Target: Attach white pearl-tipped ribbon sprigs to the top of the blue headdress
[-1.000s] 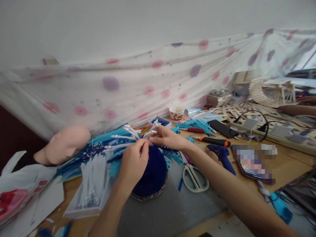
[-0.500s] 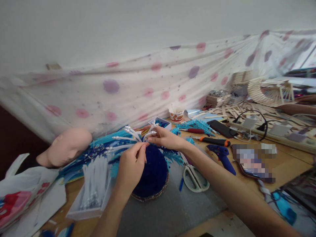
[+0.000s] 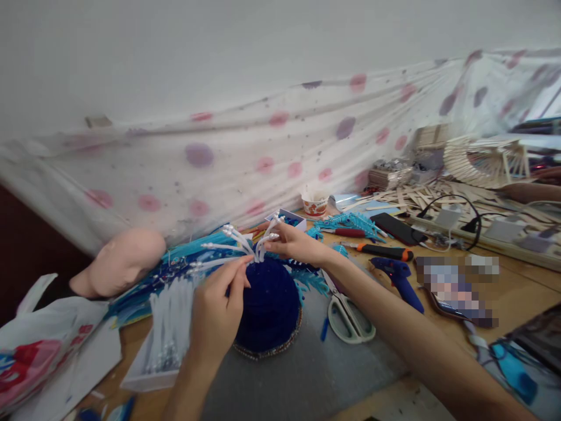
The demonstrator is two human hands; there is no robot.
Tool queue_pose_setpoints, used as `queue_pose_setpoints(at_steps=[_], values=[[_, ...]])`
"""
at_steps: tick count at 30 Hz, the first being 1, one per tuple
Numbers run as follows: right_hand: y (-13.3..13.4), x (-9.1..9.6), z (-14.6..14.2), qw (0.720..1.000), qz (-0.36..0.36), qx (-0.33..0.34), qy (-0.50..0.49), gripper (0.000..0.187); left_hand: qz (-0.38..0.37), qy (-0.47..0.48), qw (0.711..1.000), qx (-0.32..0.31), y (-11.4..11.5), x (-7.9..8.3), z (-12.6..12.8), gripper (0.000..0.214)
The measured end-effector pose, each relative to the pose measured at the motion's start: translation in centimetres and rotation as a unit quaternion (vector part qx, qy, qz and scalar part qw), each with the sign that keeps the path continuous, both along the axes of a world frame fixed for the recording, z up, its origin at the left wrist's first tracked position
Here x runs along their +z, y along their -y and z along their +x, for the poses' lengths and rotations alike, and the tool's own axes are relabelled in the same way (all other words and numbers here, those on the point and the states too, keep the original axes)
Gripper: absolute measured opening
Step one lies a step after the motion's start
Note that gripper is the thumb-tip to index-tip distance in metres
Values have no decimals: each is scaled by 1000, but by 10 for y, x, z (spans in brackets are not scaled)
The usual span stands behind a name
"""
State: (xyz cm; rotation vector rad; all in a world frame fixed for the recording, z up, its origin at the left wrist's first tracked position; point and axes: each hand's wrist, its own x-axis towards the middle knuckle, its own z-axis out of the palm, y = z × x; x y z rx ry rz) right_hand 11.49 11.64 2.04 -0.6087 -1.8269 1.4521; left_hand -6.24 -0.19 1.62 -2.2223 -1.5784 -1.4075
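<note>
A dark blue velvet cap (image 3: 272, 310) with a beaded rim lies on a grey mat, its crown facing me. White bendable stems (image 3: 241, 238) with pearl-like beads on their tips fan out from the cap's top. My left hand (image 3: 221, 298) is closed in a pinch at the base of the stems on the left side; its fingertips partly hide what they grip. My right hand (image 3: 293, 242) has its fingers closed round the upright stems on the right. Left of the cap, a clear box (image 3: 149, 380) holds several more white beaded stems.
Scissors (image 3: 346, 318), a blue glue gun (image 3: 401, 280), an orange-black cutter (image 3: 385, 252) and a phone (image 3: 456, 292) lie to the right. A mannequin head (image 3: 127, 263) rests at left. Wooden sticks and a power strip (image 3: 504, 240) sit farther right, near another person's arm (image 3: 530, 193).
My left hand has drawn back a little to the left, away from my right fingertips, and the stem bases now show between the hands. My right hand stays at the stems.
</note>
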Motion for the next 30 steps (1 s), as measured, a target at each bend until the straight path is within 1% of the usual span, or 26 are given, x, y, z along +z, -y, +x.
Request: queue_pose_setpoints(at_steps=[2,4,5,7,10,11,14,16,20,22,23,25,27,30], values=[[0,0,1,1000,-2,4,-1,27,38,-25,998,-48,-2,-4,-3,30],[0,0,1,1000,-5,9,-3,28,68,-47,994,-72,-5,-8,-4,32],[0,0,1,1000,-7,12,-3,28,85,-55,992,-70,-7,-10,-5,32],[-1,-1,1,1000,-11,21,-4,30,128,-70,988,-45,-12,-12,-4,28],[-2,-2,1,999,-15,30,-5,31,185,-98,978,9,-19,-10,0,14],[-2,-2,2,999,-15,32,-6,32,189,-112,975,26,-22,-8,2,12],[-2,-1,3,999,-11,31,-9,33,169,-166,970,61,-30,-3,9,15],[-1,0,3,1000,-7,28,-10,31,157,-197,965,71,-34,-1,13,14],[1,5,3,1000,10,10,8,23,151,-233,957,82,-37,3,14,20],[0,7,1,999,24,-14,27,12,156,-226,957,94,-31,5,11,20],[0,8,-1,998,31,-27,36,7,159,-208,960,102,-26,7,10,20],[-1,8,-4,996,45,-52,54,17,154,-140,971,117,-10,8,5,17],[-2,8,-7,993,61,-75,71,24,126,-54,983,122,12,6,2,17],[-4,9,-8,985,94,-103,105,26,66,25,992,102,50,-4,-4,28]])
